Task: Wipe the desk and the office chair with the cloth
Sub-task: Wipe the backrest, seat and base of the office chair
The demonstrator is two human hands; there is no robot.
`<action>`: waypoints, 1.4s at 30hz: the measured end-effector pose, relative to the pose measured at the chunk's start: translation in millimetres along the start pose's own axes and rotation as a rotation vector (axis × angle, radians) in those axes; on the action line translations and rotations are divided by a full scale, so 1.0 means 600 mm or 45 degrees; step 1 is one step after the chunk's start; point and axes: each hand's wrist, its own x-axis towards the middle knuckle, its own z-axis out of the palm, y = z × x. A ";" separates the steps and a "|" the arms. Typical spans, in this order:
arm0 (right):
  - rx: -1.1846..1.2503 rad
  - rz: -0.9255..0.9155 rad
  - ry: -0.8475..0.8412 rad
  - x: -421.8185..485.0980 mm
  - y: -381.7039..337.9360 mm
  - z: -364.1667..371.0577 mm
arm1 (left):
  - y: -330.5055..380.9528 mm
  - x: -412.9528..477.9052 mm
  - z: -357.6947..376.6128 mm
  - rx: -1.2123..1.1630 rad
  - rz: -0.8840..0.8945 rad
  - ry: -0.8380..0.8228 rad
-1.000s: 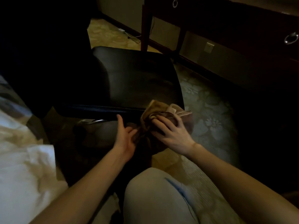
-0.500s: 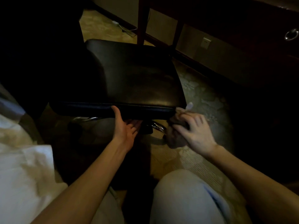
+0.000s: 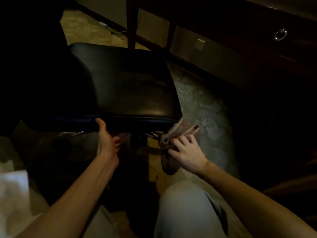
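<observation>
— Where's the cloth [image 3: 169,160]?
— Bunched in the right hand [image 3: 189,152], fingers curled round it, pressed to the front right corner of the office chair [image 3: 130,83], its tail hanging below.
— And the left hand [image 3: 107,140]?
— Thumb on the seat's front edge, fingers hooked underneath, gripping. The desk [image 3: 248,26] stands beyond, over flowered carpet [image 3: 205,107].

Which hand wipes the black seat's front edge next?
Right: the right hand grips the brown cloth by the front corner of the black leather seat; the left hand only holds the seat edge.
</observation>
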 end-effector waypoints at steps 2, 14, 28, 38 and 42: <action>0.094 0.242 -0.081 -0.035 0.025 -0.005 | 0.001 -0.002 -0.001 -0.016 0.000 0.067; 1.991 2.475 0.842 0.118 0.021 -0.060 | 0.008 -0.053 -0.033 -0.259 0.201 0.451; 3.295 2.526 0.029 0.184 -0.216 -0.080 | -0.021 -0.151 -0.046 0.336 0.105 0.103; 2.863 2.405 0.653 0.170 0.064 -0.081 | 0.019 -0.130 -0.113 0.158 0.196 0.436; 2.629 2.345 0.709 0.161 0.108 -0.056 | 0.046 -0.109 -0.134 0.058 0.249 0.553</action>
